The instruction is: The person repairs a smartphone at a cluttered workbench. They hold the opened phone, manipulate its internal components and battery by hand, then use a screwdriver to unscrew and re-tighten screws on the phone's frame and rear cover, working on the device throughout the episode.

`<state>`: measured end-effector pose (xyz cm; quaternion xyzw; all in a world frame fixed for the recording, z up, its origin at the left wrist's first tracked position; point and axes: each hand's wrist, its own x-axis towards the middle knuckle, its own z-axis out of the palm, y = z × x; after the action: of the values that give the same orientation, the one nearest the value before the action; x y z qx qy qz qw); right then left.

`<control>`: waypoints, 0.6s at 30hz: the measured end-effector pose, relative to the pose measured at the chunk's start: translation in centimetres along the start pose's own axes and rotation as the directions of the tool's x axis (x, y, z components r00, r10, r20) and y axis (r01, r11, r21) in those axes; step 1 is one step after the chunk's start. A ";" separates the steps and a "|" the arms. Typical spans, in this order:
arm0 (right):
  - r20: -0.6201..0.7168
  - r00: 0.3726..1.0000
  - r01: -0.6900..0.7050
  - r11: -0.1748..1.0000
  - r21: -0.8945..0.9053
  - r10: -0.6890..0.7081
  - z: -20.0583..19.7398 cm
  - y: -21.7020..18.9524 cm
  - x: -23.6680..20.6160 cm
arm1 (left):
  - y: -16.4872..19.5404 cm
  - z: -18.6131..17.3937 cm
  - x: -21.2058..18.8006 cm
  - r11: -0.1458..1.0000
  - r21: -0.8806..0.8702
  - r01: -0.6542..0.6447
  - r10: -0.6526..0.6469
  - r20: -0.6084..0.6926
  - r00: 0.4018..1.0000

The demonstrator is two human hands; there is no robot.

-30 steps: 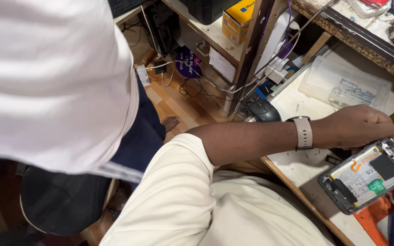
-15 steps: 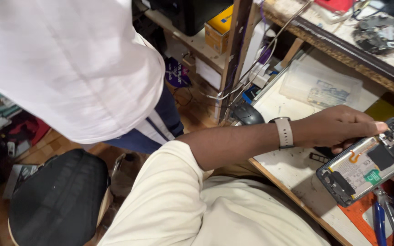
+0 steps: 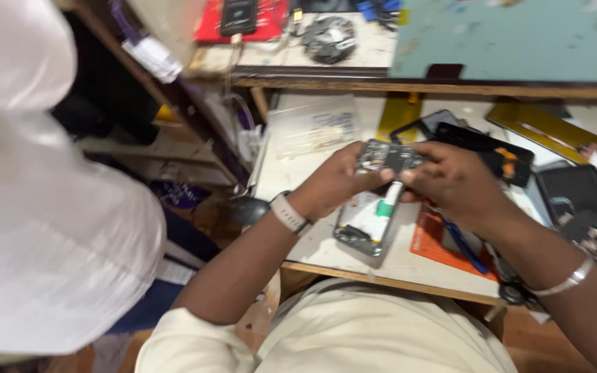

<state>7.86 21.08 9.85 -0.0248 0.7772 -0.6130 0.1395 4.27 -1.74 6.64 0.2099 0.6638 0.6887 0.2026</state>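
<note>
Gripping opened phone [image 3: 374,214], both hands [image 3: 395,181]

The opened phone [image 3: 374,207] looks like dark plastic with shiny metal bits inside. The table [image 3: 326,245] under it is pale, matt and scuffed, with a rough wood edge. An orange mat [image 3: 437,245] looks smooth, like rubber. The wrist strap [image 3: 288,213] is soft matt plastic. The bangle [image 3: 568,280] is glossy metal.
</note>
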 end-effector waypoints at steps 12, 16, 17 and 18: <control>0.000 0.951 0.308 0.945 0.108 -0.309 -0.2 0.2 -0.8 | 1.0 1.7 0.0 0.985 -0.137 0.104 -0.123 -0.137 0.983; -0.205 0.830 0.343 0.764 -0.546 -0.519 -2.8 -1.5 0.1 | 0.9 1.7 0.0 0.963 -0.234 0.132 -0.173 -0.165 0.971; -0.175 0.743 0.391 0.631 -0.670 -0.646 -3.8 -2.1 0.4 | 0.9 1.7 0.0 0.967 -0.218 0.135 -0.173 -0.165 0.971; -0.161 0.593 0.388 0.456 -0.801 -0.789 -4.8 -2.8 0.8 | 0.9 1.7 0.0 0.971 -0.201 0.132 -0.168 -0.172 0.971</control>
<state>5.57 24.80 13.37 -0.1906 0.8876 -0.2627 -0.3268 5.23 -0.39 7.55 0.0729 0.6259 0.7476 0.2098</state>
